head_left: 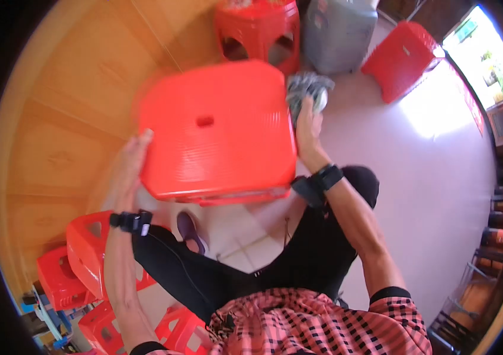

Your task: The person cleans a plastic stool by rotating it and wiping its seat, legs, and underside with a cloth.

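A red plastic stool [222, 154] with a small slot in its seat is held up in front of me, seat facing me. My left hand [136, 157] grips its left edge, slightly blurred. On the right side, my right hand [309, 124] presses against the stool and also holds a crumpled grey cloth [299, 89] at the stool's upper right edge. The fingers of both hands show only in part. Both wrists wear black bands.
Behind the held stool stand another red stool [257, 29] and a grey stool [339, 35]. A red stool [402, 59] lies to their right. More red stools [88, 254] are at the lower left. Wooden panelling [56, 118] lines the left; shelves with dark containers [500, 238] stand right.
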### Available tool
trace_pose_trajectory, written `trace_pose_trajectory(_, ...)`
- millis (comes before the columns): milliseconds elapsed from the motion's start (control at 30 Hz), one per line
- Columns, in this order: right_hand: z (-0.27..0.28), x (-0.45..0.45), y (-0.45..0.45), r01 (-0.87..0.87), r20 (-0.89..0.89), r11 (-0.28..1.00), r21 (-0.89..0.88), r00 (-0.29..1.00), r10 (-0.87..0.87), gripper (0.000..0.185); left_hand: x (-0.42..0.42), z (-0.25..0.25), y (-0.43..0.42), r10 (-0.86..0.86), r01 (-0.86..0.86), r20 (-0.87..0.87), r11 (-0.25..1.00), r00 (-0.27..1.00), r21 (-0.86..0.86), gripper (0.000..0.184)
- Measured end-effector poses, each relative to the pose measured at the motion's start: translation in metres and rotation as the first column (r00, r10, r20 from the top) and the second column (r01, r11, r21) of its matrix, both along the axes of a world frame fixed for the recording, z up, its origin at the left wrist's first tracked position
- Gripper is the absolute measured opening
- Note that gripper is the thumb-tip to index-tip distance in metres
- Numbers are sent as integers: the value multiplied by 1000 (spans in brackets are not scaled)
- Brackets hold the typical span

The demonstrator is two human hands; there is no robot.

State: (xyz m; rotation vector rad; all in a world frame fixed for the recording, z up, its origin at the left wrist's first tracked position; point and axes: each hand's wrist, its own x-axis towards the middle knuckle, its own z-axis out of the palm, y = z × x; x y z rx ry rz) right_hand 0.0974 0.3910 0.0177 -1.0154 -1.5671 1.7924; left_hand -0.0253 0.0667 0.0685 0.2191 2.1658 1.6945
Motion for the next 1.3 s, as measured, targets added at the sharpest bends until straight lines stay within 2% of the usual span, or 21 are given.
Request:
trace_pose_trajectory(33,4,-3,-13,-11,-263,1000,-29,965,3,48,-7,2,4,64,-64,-68,998,996,7,49)
trace_pose_trajectory(67,3,-1,-18,1,-232,993,-114,972,-28,42,-21,5,2,65,-63,-102,998,993,30,49)
trace_pose_trajectory(133,3,2,-23,66,-256,994,84,966,-43,46,-16,-12,-6,46,-47,13,996,999,72,50)
trace_pose_trajectory(167,-5,7,-24,54,-213,996,64,976,-39,46,-13,-12,-16,74,-79,58,993,996,83,56)
trace_pose_trajectory(233,6,-8,-8,-76,-190,970,-230,981,32,52,-20,-11,-20,53,-61,80,993,995,99,64)
trace_pose_trajectory(267,11,-10,-4,-83,-205,972,-222,978,37,52,-25,-12,-15,0,-13,109,992,994,125,71)
trace_pose_trajectory(300,14,-11,-4,-41,-159,981,-191,987,11,56,-34,-19,-16,-2,-12,107,992,994,129,71)
trace_pose_trajectory(367,1,-13,-2,0,-88,995,-101,996,-9,62,-45,-39,-30,125,-127,43,991,991,46,85)
trace_pose_trajectory(467,-11,-11,0,-15,-63,974,-226,998,1,62,-23,-17,-15,144,-150,83,986,986,75,90)
trace_pose_trajectory(533,-13,-13,-5,-14,-77,965,-261,997,-6,59,-23,-21,-22,117,-127,100,987,988,103,89)
trace_pose_trajectory(600,-11,-13,-10,-64,-192,949,-310,981,4,56,-26,-24,-25,100,-114,108,984,989,137,89)
trace_pose_trajectory(700,0,-9,-17,-57,-142,930,-363,990,6,49,-26,-31,-34,146,-161,109,976,983,146,84)
trace_pose_trajectory(767,-4,-11,-15,-29,-122,906,-422,992,-25,46,-26,-27,-34,44,-65,163,990,986,122,71)
trace_pose_trajectory(800,0,-11,-16,-36,-127,906,-423,992,-19,46,-31,-29,-38,50,-69,157,990,986,121,71)
trace_pose_trajectory(867,7,-5,-19,-46,-83,910,-413,996,12,48,-38,-34,-46,96,-155,351,977,931,145,63)
trace_pose_trajectory(900,7,-3,-19,-44,-89,908,-416,996,7,48,-30,-31,-44,93,-150,346,978,934,142,63)
trace_pose_trajectory(967,8,0,-15,-117,-64,903,-412,993,99,50,-2,-23,-30,189,-204,124,972,974,120,60)
trace_pose_trajectory(1067,19,4,-14,-142,-26,902,-408,989,144,54,13,0,-17,108,-111,127,994,986,22,58)
trace_pose_trajectory(1100,15,1,-13,-123,-22,907,-403,992,125,57,3,-15,-23,103,-106,128,994,986,18,58)
trace_pose_trajectory(1167,17,3,-13,-136,-27,906,-402,990,137,58,-25,-53,-49,50,-82,218,987,975,141,57)
trace_pose_trajectory(1300,10,0,-10,-145,-17,915,-377,989,150,61,-28,-55,-54,103,-109,254,994,962,11,55)
